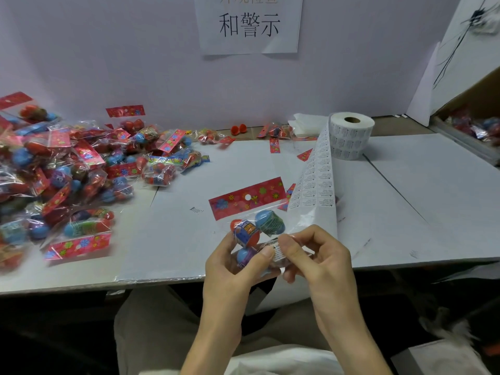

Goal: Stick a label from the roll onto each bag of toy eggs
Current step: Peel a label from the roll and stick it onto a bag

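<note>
Left hand [230, 269] grips the bag of toy eggs [251, 228] from below, fingers curled round it. Right hand [319, 261] pinches the label [277, 253] onto the bag, just beside the left thumb. Risk: slack film, so the label may crease or land crooked. The label strip [313, 190] trails past the right hand and could snag. Roll [351, 139] is beyond it. Pile of bags [67, 163] lies far off the left hand.
</note>
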Available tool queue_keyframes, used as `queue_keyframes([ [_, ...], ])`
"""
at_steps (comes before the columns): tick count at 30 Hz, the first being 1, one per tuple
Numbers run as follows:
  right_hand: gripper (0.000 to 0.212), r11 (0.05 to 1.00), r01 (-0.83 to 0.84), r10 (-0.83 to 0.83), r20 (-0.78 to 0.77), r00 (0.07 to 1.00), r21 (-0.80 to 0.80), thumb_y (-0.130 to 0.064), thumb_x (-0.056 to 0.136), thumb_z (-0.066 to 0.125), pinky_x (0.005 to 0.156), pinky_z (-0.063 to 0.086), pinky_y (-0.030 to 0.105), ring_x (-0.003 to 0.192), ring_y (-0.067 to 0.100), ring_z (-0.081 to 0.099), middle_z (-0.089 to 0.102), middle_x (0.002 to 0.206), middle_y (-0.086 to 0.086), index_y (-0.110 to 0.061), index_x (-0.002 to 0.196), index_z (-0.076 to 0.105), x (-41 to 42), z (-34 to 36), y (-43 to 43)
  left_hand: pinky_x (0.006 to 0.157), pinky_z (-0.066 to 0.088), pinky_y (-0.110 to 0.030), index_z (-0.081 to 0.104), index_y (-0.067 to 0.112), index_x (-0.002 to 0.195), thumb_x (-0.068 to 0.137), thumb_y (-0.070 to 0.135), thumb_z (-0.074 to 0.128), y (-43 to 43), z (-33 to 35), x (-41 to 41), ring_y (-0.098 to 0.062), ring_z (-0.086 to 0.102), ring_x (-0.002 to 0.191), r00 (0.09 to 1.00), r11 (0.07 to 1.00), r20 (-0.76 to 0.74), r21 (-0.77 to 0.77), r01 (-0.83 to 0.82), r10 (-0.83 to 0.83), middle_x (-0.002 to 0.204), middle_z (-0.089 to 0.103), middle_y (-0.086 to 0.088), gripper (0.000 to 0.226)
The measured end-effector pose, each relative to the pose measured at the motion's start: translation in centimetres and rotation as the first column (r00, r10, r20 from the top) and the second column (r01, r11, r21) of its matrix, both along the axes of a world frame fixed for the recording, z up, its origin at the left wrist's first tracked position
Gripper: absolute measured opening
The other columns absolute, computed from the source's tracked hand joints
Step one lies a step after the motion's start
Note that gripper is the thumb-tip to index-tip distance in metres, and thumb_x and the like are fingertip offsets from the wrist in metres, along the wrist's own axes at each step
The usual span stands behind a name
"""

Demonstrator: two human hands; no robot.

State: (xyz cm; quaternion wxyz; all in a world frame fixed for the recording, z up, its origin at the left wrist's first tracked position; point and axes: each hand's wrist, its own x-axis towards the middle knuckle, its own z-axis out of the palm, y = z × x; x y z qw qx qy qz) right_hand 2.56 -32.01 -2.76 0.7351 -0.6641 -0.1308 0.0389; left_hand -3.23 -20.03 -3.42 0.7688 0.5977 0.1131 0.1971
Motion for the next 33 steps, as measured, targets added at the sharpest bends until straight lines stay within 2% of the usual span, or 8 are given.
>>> queue_keyframes([
  [3, 0.032, 0.999, -0.023, 0.023, -0.03, 0.999, 0.022, -0.04, 0.08, 0.075, 0.053, 0.049, 0.026, 0.054, 0.02, 0.061, 0.073, 0.078, 0.008, -0.009, 0.081, 0.068, 0.13, -0.11, -0.09, 0.076, 0.062, -0.029, 0.075, 0.036, 0.111, 0.071, 0.042, 0.08, 0.37, 0.11, -0.08, -0.026, 0.077, 0.096, 1.0, 1.0, -0.003, 0.001, 0.029, -0.029, 0.107, 0.079, -0.005, 0.04],
  [12, 0.025, 1.0, 0.016, -0.016, -0.015, 1.0, 0.023, -0.042, 0.082, 0.072, 0.051, 0.05, 0.026, 0.05, 0.017, 0.058, 0.072, 0.071, 0.004, -0.019, 0.072, 0.068, 0.25, -0.09, 0.0, 0.083, 0.063, -0.032, 0.07, 0.038, 0.116, 0.065, 0.045, 0.089, 0.32, -0.3, -0.01, -0.024, 0.076, 0.1, 0.997, 0.996, -0.051, 0.054, 0.068, -0.065, 0.111, 0.078, -0.001, 0.055],
  [19, 0.027, 1.0, -0.025, 0.025, -0.003, 1.0, -0.007, -0.044, 0.085, 0.073, 0.052, 0.051, 0.027, 0.048, 0.016, 0.057, 0.075, 0.076, 0.006, -0.02, 0.074, 0.069, 0.18, 0.12, -0.26, 0.074, 0.059, -0.019, 0.072, 0.042, 0.109, 0.059, 0.036, 0.092, 0.98, -0.49, -0.05, -0.017, 0.076, 0.096, 0.996, 0.994, -0.066, 0.09, 0.068, -0.062, 0.103, 0.079, 0.004, 0.054],
  [22, 0.025, 1.0, -0.023, 0.023, 0.001, 1.0, -0.006, -0.04, 0.086, 0.071, 0.051, 0.051, 0.026, 0.047, 0.014, 0.056, 0.075, 0.078, 0.006, -0.018, 0.076, 0.07, 0.17, 0.07, -0.25, 0.077, 0.061, -0.025, 0.072, 0.045, 0.107, 0.063, 0.028, 0.087, 1.0, -0.6, -0.05, -0.021, 0.076, 0.096, 0.993, 0.992, -0.078, 0.08, 0.096, -0.09, 0.104, 0.079, 0.0, 0.049],
  [25, 0.026, 1.0, -0.004, 0.004, 0.008, 1.0, -0.023, -0.041, 0.085, 0.069, 0.051, 0.052, 0.027, 0.048, 0.014, 0.057, 0.075, 0.079, 0.005, -0.016, 0.077, 0.069, 0.09, 0.03, -0.16, 0.085, 0.063, -0.039, 0.069, 0.034, 0.118, 0.065, 0.03, 0.084, 0.85, -0.84, -0.06, -0.029, 0.075, 0.101, 0.99, 0.994, -0.092, 0.018, 0.112, -0.11, 0.11, 0.078, -0.006, 0.054],
  [27, 0.026, 0.999, 0.023, -0.022, 0.026, 0.999, -0.048, -0.04, 0.086, 0.068, 0.05, 0.051, 0.024, 0.05, 0.011, 0.059, 0.074, 0.078, 0.0, -0.015, 0.079, 0.067, 0.06, -0.13, 0.0, 0.085, 0.063, -0.041, 0.066, 0.031, 0.126, 0.074, 0.03, 0.084, 0.62, -0.66, -0.01, -0.028, 0.075, 0.103, 0.987, 0.992, -0.101, -0.004, 0.127, -0.127, 0.114, 0.077, -0.005, 0.054],
  [31, 0.023, 0.995, 0.039, -0.032, 0.075, 0.997, -0.091, -0.039, 0.084, 0.067, 0.05, 0.049, 0.014, 0.054, 0.004, 0.063, 0.068, 0.069, -0.011, -0.016, 0.081, 0.065, -0.08, -0.45, 0.15, 0.07, 0.061, -0.022, 0.07, 0.034, 0.118, 0.072, 0.043, 0.091, 0.39, -0.57, 0.19, -0.016, 0.077, 0.096, 0.993, 0.999, -0.116, 0.015, 0.033, -0.031, 0.106, 0.079, 0.005, 0.051],
  [33, 0.023, 0.993, 0.02, -0.008, 0.1, 0.995, -0.12, -0.039, 0.085, 0.066, 0.05, 0.049, 0.013, 0.054, 0.004, 0.064, 0.067, 0.068, -0.013, -0.017, 0.082, 0.065, -0.14, -0.46, 0.09, 0.068, 0.06, -0.02, 0.071, 0.033, 0.115, 0.068, 0.047, 0.083, 0.48, -0.76, 0.23, -0.015, 0.077, 0.094, 0.993, 1.0, -0.116, 0.011, 0.004, -0.003, 0.103, 0.079, 0.006, 0.051],
])
